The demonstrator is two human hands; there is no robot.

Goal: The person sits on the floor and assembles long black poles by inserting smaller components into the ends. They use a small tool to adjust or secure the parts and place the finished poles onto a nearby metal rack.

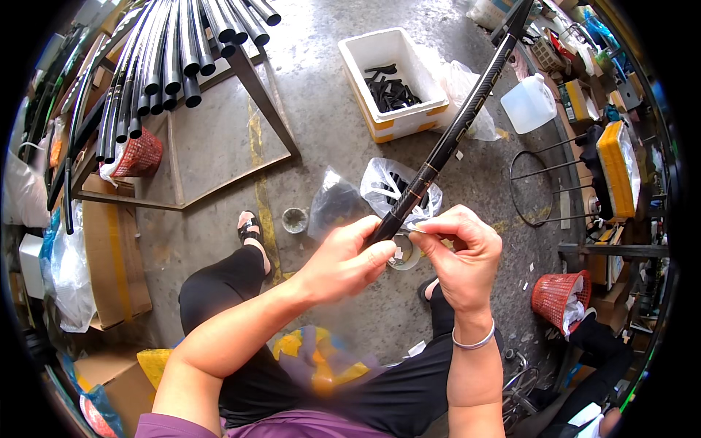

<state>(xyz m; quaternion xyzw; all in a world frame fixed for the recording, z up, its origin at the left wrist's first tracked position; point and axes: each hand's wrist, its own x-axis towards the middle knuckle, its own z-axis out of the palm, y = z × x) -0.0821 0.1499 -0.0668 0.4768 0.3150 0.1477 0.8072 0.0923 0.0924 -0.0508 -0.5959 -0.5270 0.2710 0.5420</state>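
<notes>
A long black fishing rod with gold markings slants from my hands up toward the far right. My left hand is closed round its near end, thumb along the side. Close beside that end, my right hand pinches a small white slip between thumb and forefinger. A silver bangle circles my right wrist. Below the rod, an open white plastic bag with black pieces in it stands on the floor. Part of a round container shows under my hands.
Several black tubes overhang a metal rack at the far left. A white foam box of black parts stands ahead, near a translucent jug. A red basket and crowded shelves line the right; a cardboard box stands left.
</notes>
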